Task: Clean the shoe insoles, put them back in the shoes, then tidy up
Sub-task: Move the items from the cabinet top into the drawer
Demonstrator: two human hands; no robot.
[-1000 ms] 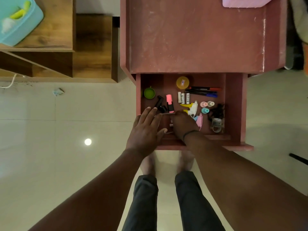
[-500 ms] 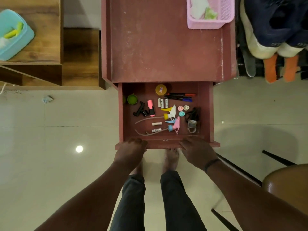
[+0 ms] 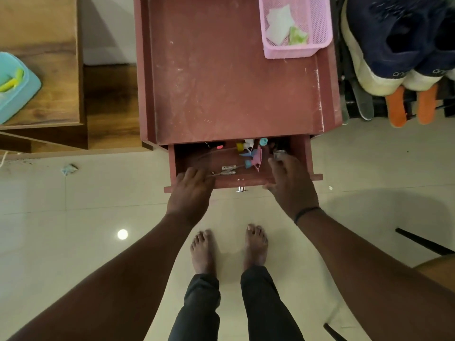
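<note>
My table top (image 3: 221,77) is matt reddish wood, scuffed with whitish marks; the basket (image 3: 317,23) is pink plastic mesh; the floor tiles (image 3: 73,230) are glossy, pale; the drawer knob (image 3: 241,189) is shiny metal.

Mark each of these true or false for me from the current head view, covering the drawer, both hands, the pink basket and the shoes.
1. The drawer is fully shut. False: it stands partly open, with small items visible inside.
2. Both hands rest on the drawer's front edge. True: the left hand and the right hand lie on it with fingers fairly straight.
3. The pink basket stands on the red table top. True.
4. The pink basket is empty. False: it holds white and green pieces.
5. The dark blue shoes are on the floor by the person's feet. False: they sit right of the table, above two orange insoles.
</note>
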